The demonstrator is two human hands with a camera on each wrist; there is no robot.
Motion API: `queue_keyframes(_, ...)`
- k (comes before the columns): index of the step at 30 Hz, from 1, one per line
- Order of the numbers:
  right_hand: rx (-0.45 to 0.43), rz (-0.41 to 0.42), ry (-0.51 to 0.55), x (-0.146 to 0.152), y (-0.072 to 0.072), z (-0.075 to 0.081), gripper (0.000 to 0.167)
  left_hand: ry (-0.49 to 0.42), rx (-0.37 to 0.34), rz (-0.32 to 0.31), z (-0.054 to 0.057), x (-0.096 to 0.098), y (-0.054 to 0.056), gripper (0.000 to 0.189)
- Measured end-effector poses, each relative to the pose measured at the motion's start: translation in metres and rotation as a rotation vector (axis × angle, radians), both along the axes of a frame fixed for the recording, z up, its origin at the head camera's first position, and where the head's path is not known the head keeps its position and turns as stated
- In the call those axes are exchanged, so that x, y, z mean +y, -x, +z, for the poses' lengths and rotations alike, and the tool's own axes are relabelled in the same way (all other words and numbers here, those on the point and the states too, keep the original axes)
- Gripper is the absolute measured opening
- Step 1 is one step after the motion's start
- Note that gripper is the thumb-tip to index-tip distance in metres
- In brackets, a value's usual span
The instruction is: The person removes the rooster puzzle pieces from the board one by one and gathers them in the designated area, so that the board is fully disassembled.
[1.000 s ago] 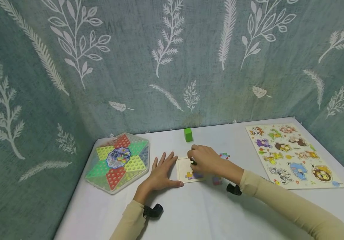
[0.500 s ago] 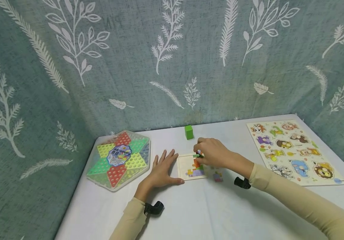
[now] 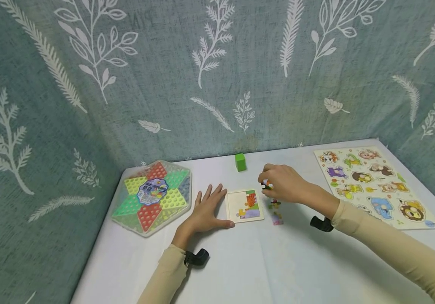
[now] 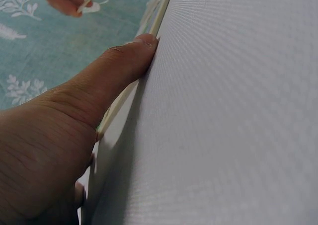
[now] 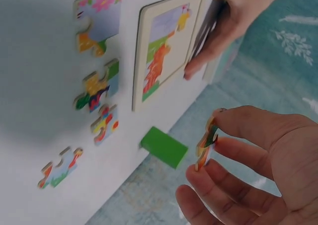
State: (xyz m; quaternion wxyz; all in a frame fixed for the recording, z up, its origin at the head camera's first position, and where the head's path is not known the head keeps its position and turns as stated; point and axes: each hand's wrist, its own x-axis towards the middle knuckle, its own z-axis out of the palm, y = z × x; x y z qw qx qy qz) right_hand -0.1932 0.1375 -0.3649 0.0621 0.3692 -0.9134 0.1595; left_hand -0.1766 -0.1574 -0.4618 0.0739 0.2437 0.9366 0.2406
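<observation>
One white bench (image 3: 232,270) carries the job. Left hand (image 3: 206,215): fingers spread and straight along the left side of the puzzle tray (image 3: 236,202), thumb against the near edge; reads as bracing, not grasping. Right hand (image 3: 283,183): grip closed on one jigsaw piece (image 3: 266,185), pinched between thumb and fingertips, held off just right of the tray. Tray is part filled: fitted pieces (image 3: 253,213) run along the near and right sides, far-left area bare. Four loose pieces (image 5: 107,24) lie right of the tray, seen in the right wrist view. Step in hand, my read: finding a home for the pinched piece. Next move calls for turning it to match picture and tabs, then lowering it square against the fitted edge with the tray braced. Vs half a second ago: right hand was over the tray's right side, now it's clear and the fitted part shows fully; left hand hasn't shifted on the tray.
</observation>
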Motion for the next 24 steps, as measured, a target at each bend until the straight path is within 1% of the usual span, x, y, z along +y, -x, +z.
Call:
queue_keyframes(6,-0.01,-0.021,0.017,0.013,0.001,0.002,0.02,0.028,-0.016,0.003,-0.002,0.0,0.002,0.112)
queue_keyframes(12,-0.018,-0.041,0.018,0.025,0.0,0.001,0.02,0.017,-0.01,0.001,-0.002,-0.001,0.002,0.111)
queue_keyframes(18,-0.049,-0.074,0.005,0.036,-0.002,-0.004,0.021,0.016,-0.01,-0.001,0.0,0.0,0.003,0.111)
queue_keyframes(24,-0.072,-0.113,0.014,0.045,-0.003,-0.012,0.021,0.022,-0.01,-0.002,-0.002,-0.001,0.003,0.111)
